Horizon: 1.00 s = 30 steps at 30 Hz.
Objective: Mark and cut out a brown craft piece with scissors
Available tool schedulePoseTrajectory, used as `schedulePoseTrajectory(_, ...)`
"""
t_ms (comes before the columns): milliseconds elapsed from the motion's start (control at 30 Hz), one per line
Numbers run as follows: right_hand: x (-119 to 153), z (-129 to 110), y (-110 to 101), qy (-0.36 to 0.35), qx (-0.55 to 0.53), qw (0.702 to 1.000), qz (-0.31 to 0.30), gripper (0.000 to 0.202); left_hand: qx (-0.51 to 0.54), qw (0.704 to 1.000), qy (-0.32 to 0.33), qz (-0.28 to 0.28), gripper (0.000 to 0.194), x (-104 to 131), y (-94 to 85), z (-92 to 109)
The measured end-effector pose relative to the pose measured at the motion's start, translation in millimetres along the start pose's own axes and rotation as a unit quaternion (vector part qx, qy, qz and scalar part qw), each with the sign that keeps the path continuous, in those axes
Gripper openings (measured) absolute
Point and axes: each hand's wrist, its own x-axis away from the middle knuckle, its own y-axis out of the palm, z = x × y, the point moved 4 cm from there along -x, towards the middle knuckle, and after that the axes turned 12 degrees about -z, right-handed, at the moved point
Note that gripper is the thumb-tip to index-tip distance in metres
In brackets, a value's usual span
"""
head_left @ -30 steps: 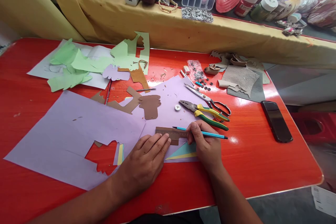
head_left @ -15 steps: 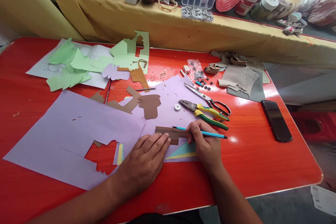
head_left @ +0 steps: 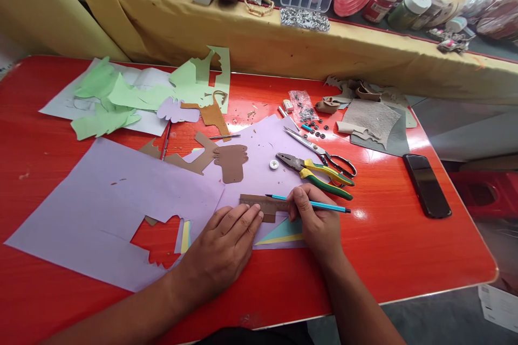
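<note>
My left hand point(head_left: 224, 242) lies flat, its fingertips pressing on a small brown piece point(head_left: 269, 218) of leather-like sheet. Across that piece runs a dark strip with fine marks, seemingly a see-through ruler point(head_left: 275, 205). My right hand point(head_left: 318, 221) pinches a blue pen point(head_left: 329, 207), which slants low over the strip with its dark tip toward the left. Both hands rest over lilac paper point(head_left: 259, 161), with blue and yellow sheets point(head_left: 285, 234) showing beneath. Just beyond are a brown cut-out shape point(head_left: 232, 167), a round metal snap point(head_left: 274, 165) and yellow-green pliers point(head_left: 315, 172).
Scissors point(head_left: 319, 151) lie behind the pliers. A phone point(head_left: 427, 186) is on the right of the red table point(head_left: 384, 253), leather scraps point(head_left: 370, 121) behind it. Green paper cut-outs point(head_left: 133, 91) and a large lilac sheet point(head_left: 101, 205) cover the left. Jars point(head_left: 415, 8) line the back shelf.
</note>
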Motion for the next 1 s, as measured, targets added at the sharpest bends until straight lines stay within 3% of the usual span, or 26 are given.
schedulePoseTrajectory(1000, -1.1, -0.7, 1.4, -0.009, -0.002, 1.0, -0.001, 0.043, -0.001, 1.0, 0.004, 0.006, 0.042, -0.8, -0.3, 0.0)
